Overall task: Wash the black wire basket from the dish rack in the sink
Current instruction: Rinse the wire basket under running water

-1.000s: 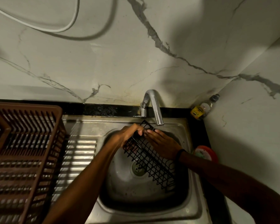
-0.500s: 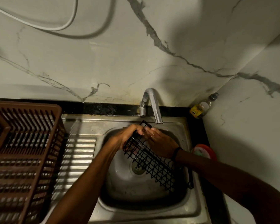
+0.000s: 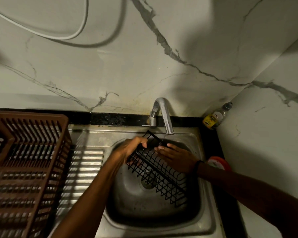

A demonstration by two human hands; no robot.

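Note:
The black wire basket lies tilted over the steel sink, its far end raised under the tap. My left hand grips the basket's upper left rim, fingers curled over the wire. My right hand rests on the inside of the basket with straight fingers, just below the spout. A thin stream of water falls from the spout onto the basket by my right fingertips. The basket's lower end reaches the sink's right side.
A brown plastic dish rack stands on the ribbed drainboard at the left. A bottle with a yellow label sits in the back right corner. A red round tub sits at the sink's right edge, close to the wall.
My right hand has slid slightly along the basket's inside near the spout. The basket's lower end has swung a little. My left hand keeps the same grip.

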